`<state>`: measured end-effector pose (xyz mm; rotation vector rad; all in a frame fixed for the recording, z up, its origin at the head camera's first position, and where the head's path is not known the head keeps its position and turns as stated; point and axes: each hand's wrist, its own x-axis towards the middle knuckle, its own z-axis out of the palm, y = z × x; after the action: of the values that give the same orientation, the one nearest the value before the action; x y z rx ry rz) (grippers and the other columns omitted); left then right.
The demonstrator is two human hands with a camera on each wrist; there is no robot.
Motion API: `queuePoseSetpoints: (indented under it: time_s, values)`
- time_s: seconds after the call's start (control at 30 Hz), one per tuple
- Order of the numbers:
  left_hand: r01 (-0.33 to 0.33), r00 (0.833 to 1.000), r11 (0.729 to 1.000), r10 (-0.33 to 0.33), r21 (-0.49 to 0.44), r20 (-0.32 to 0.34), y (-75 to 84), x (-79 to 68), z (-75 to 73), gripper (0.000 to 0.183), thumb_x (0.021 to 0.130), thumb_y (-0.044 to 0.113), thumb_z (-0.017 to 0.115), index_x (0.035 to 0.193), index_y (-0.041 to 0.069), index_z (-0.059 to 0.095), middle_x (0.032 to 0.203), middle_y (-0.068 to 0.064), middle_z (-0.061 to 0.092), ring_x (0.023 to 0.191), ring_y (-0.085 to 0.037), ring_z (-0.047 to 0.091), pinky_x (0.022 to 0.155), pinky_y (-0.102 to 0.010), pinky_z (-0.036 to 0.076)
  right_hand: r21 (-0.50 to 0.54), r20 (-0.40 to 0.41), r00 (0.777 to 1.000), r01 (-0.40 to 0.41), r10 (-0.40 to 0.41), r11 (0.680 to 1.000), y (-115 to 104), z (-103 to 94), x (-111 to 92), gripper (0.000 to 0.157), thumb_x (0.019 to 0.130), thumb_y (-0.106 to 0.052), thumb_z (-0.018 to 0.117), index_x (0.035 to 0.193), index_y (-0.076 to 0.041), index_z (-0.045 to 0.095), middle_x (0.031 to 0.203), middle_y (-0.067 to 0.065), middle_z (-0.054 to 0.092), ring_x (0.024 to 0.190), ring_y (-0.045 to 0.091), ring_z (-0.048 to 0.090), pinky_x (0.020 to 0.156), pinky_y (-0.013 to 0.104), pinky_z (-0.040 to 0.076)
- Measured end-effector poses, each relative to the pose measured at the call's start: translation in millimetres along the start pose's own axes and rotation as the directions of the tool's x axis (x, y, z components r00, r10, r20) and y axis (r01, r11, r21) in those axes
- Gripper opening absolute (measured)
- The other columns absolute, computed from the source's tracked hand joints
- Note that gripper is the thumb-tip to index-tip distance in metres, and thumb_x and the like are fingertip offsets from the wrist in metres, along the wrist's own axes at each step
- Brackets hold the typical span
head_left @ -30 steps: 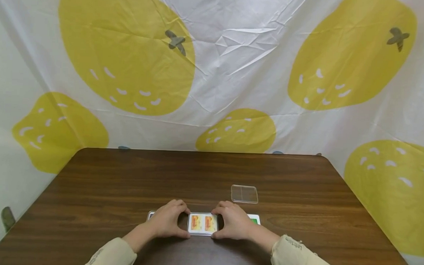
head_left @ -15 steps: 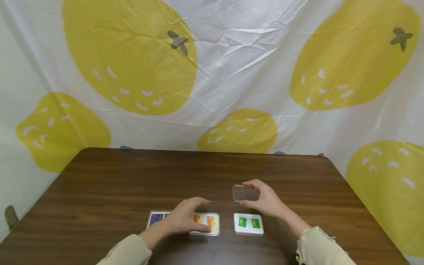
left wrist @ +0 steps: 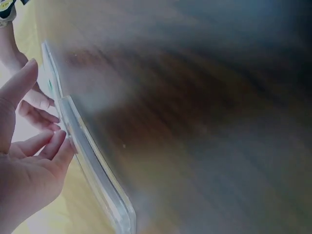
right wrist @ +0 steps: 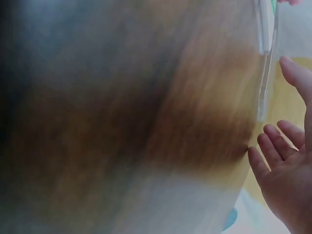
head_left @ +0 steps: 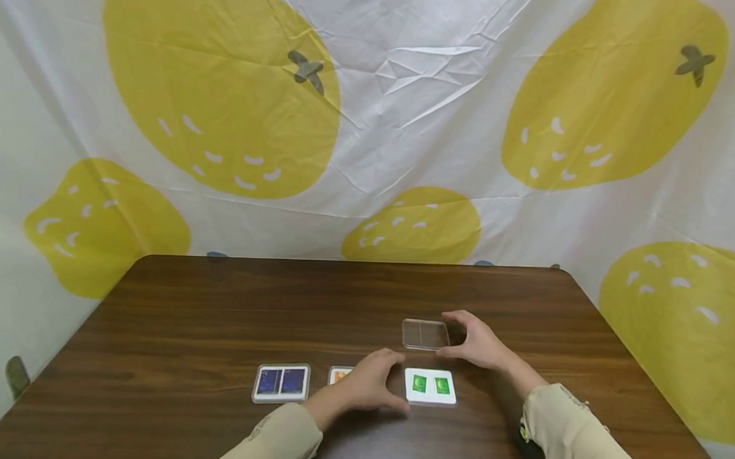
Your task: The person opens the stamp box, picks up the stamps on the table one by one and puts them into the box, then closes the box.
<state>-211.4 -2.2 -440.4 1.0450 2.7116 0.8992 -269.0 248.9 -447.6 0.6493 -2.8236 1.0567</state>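
My left hand (head_left: pixel 368 381) hovers with thumb and fingers spread, between the orange-pictured card case (head_left: pixel 339 374) and the green-pictured one (head_left: pixel 430 398). It hides most of the orange-pictured case and holds nothing. My right hand (head_left: pixel 478 343) curves loosely round the right end of a clear, shallow plastic lid or tray (head_left: pixel 424 335), fingers apart; whether it touches the edge I cannot tell. In the right wrist view that hand (right wrist: pixel 287 168) has its fingers spread beside clear plastic edges (right wrist: pixel 263 97). The left wrist view catches my left hand (left wrist: pixel 36 170) beside a clear case edge (left wrist: pixel 100 170).
A case with two dark blue pictures (head_left: pixel 280 382) lies at the left of the row. Everything sits on a dark wooden table (head_left: pixel 218 319). Behind it hangs a white cloth (head_left: pixel 370 155) printed with lemons.
Both hands have let go of the orange-pictured case. My right hand moved up and right to the clear piece, then slightly further right. My left hand moved right towards the green-pictured case.
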Motion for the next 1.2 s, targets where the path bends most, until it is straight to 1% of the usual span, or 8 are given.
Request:
queuePoseSetpoints:
  time_s: [0.13,0.27,0.4,0.53,0.63,0.87,1.07,1.2]
  values:
    - [-0.007,1.000,1.000,0.007,0.012,-0.005,0.6,6.6,3.7,0.072,0.061,0.031,0.083,0.117,-0.004,0.054,0.113,-0.012,0.057,0.107,-0.020,0.052,0.093,-0.026,0.039,-0.002,0.037,0.999,-0.022,0.022,1.000,4,-0.8,1,0.076,0.065,-0.031,0.080,0.123,0.008,0.048,0.120,0.019,0.052,0.113,0.035,0.047,0.092,0.048,0.038]
    - [-0.013,1.000,1.000,0.013,0.026,-0.009,1.6,11.7,6.2,0.067,0.061,0.029,0.083,0.115,-0.003,0.057,0.108,-0.010,0.058,0.102,-0.019,0.053,0.090,-0.025,0.040,-0.044,0.052,0.999,0.002,0.000,0.999,5,-1.8,2,0.073,0.065,-0.030,0.080,0.120,0.008,0.051,0.118,0.019,0.053,0.110,0.034,0.049,0.091,0.048,0.039]
    - [-0.004,1.000,0.995,0.005,0.099,-0.011,3.8,12.7,7.4,0.066,0.060,0.032,0.083,0.113,0.000,0.060,0.104,-0.005,0.057,0.095,-0.016,0.049,0.084,-0.022,0.041,-0.099,0.062,0.998,0.033,-0.027,0.995,4,-1.2,4,0.069,0.066,-0.030,0.079,0.118,0.007,0.053,0.116,0.018,0.054,0.108,0.033,0.050,0.089,0.048,0.040]
    - [0.015,1.000,0.980,-0.010,0.198,-0.025,6.0,10.6,6.4,0.063,0.059,0.036,0.083,0.109,0.004,0.063,0.098,-0.002,0.057,0.089,-0.015,0.046,0.077,-0.021,0.042,-0.128,0.070,0.997,0.039,-0.030,0.991,5,0.2,6,0.068,0.066,-0.031,0.079,0.118,0.007,0.054,0.114,0.016,0.055,0.107,0.032,0.050,0.089,0.047,0.040]
    - [0.023,0.999,0.971,-0.016,0.239,-0.030,6.6,9.7,5.7,0.058,0.059,0.038,0.082,0.104,0.006,0.065,0.094,0.000,0.057,0.086,-0.014,0.046,0.074,-0.020,0.041,-0.139,0.069,0.997,0.044,-0.034,0.989,6,0.8,8,0.065,0.066,-0.032,0.078,0.115,0.006,0.056,0.111,0.014,0.056,0.105,0.031,0.051,0.089,0.046,0.040]
    - [0.045,0.999,0.970,-0.039,0.237,-0.030,6.1,10.1,6.5,0.055,0.058,0.040,0.082,0.100,0.009,0.066,0.092,0.003,0.055,0.086,-0.013,0.045,0.071,-0.020,0.041,-0.156,0.060,0.997,0.061,-0.052,0.986,8,0.6,11,0.055,0.065,-0.032,0.079,0.106,0.001,0.061,0.103,0.009,0.057,0.097,0.025,0.054,0.084,0.042,0.042]
    - [0.051,0.998,0.973,-0.044,0.226,-0.038,3.5,10.8,6.9,0.053,0.057,0.040,0.082,0.098,0.010,0.066,0.090,0.003,0.055,0.085,-0.012,0.046,0.071,-0.020,0.042,-0.166,0.044,0.999,0.036,-0.029,0.985,8,-1.1,8,0.053,0.062,-0.034,0.080,0.101,-0.001,0.062,0.094,0.005,0.059,0.088,0.021,0.055,0.078,0.038,0.044]
    - [0.050,0.998,0.977,-0.044,0.208,-0.035,2.5,10.8,6.3,0.052,0.057,0.040,0.083,0.097,0.010,0.066,0.088,0.004,0.055,0.083,-0.011,0.046,0.069,-0.020,0.041,-0.138,0.045,0.999,0.011,-0.005,0.990,7,-3.4,1,0.053,0.061,-0.034,0.081,0.099,-0.002,0.063,0.092,0.003,0.060,0.087,0.019,0.055,0.076,0.035,0.045]
